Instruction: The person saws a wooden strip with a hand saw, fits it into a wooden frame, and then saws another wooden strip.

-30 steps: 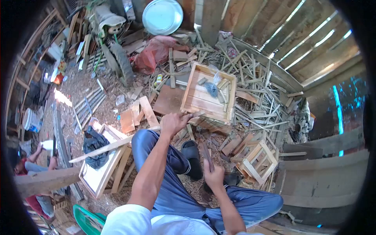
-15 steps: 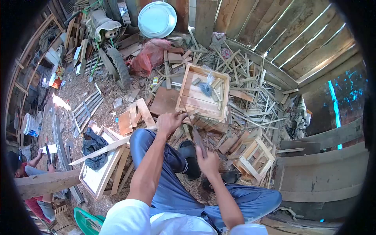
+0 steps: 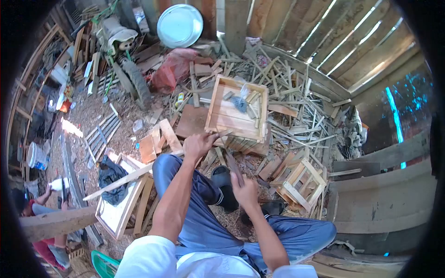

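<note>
My left hand [image 3: 198, 146] is closed on a thin piece of wood [image 3: 225, 133] beside the near edge of a wooden tray [image 3: 214, 109]. That tray holds small sticks and a blue-grey bundle [image 3: 240, 104]. Lower and to the right, my right hand [image 3: 245, 191] is wrapped round the handle of a knife-like tool [image 3: 233, 167], whose dark blade points up and to the left. Between my hands and the tray, the blade's tip lies close to the thin wood; whether they touch I cannot tell.
A wooden frame [image 3: 301, 187] stands right of my feet. At left, a panel [image 3: 121, 201] bears black plastic [image 3: 110, 178] and a long strip [image 3: 125, 180]. Scrap sticks [image 3: 306, 123] lie along the wall. A co-worker [image 3: 46, 208] sits at far left.
The view has shifted slightly. My left hand and the thin wood stay near the tray, and my right hand keeps its hold on the tool. The co-worker's hands have moved a little.
</note>
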A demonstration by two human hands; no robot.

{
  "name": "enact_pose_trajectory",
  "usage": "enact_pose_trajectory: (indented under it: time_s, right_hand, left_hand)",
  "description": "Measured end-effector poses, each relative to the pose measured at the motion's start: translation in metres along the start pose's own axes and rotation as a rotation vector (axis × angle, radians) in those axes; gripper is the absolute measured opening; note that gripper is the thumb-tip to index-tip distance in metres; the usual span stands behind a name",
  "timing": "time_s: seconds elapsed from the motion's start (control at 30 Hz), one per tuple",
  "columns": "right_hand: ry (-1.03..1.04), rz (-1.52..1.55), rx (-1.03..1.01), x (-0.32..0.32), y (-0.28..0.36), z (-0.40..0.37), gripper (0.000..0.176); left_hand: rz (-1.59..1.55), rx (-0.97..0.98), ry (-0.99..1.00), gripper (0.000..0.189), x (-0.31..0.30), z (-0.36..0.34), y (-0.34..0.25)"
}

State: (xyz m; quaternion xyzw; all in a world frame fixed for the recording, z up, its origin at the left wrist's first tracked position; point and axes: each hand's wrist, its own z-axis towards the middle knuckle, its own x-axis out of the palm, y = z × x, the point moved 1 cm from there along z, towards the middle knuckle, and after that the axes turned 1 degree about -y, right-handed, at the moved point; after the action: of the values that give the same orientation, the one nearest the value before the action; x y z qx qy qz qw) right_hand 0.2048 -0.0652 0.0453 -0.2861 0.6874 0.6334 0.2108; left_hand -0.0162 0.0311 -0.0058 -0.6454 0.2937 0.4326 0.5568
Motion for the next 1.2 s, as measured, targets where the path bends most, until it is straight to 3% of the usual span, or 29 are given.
enact_pose_trajectory:
  time_s: [0.07, 0.37, 0.4, 0.57, 0.67, 0.73, 0.83, 0.93, 1.03, 1.13, 1.2]
  right_hand:
    - [0.0, 0.002, -0.096, 0.012, 0.016, 0.034, 0.046]
    - [-0.018, 0.083, -0.084, -0.03, -0.019, -0.048, 0.037]
    - [-0.057, 0.077, -0.149, -0.024, -0.003, -0.031, 0.04]
    - [0.061, -0.031, -0.069, 0.019, 0.011, 0.041, 0.041]
    - [0.021, -0.033, -0.056, -0.007, -0.006, -0.011, 0.036]
    - [-0.069, 0.174, -0.092, -0.031, -0.013, -0.051, 0.035]
    - [-0.097, 0.144, -0.107, -0.026, -0.006, -0.049, 0.036]
    - [-0.1, 0.117, -0.102, 0.019, 0.011, 0.017, 0.05]
    - [0.035, -0.041, -0.054, 0.019, 0.027, 0.04, 0.037]
    - [-0.115, 0.07, -0.141, -0.011, 0.008, -0.018, 0.043]
    - [-0.147, 0.174, -0.169, -0.029, -0.007, -0.057, 0.039]
  left_hand:
    - [-0.007, -0.01, 0.058, 0.058, 0.0, 0.005, 0.003]
    - [-0.013, -0.007, -0.013, 0.052, -0.002, 0.002, 0.001]
    - [0.017, -0.018, 0.009, 0.05, -0.004, 0.002, -0.001]
    - [-0.029, 0.018, 0.002, 0.052, -0.002, 0.005, 0.003]
    - [-0.013, 0.008, 0.005, 0.053, 0.0, 0.005, 0.005]
    - [0.039, 0.005, 0.042, 0.054, -0.001, 0.007, 0.004]
    - [-0.022, 0.028, 0.036, 0.054, -0.003, 0.005, 0.001]
    - [-0.019, 0.039, 0.017, 0.052, -0.006, 0.004, 0.0]
    - [-0.02, 0.028, 0.017, 0.051, -0.005, 0.007, 0.003]
    - [-0.008, 0.037, 0.037, 0.052, 0.002, 0.009, 0.006]
    - [0.01, 0.04, 0.047, 0.052, -0.001, 0.008, 0.005]
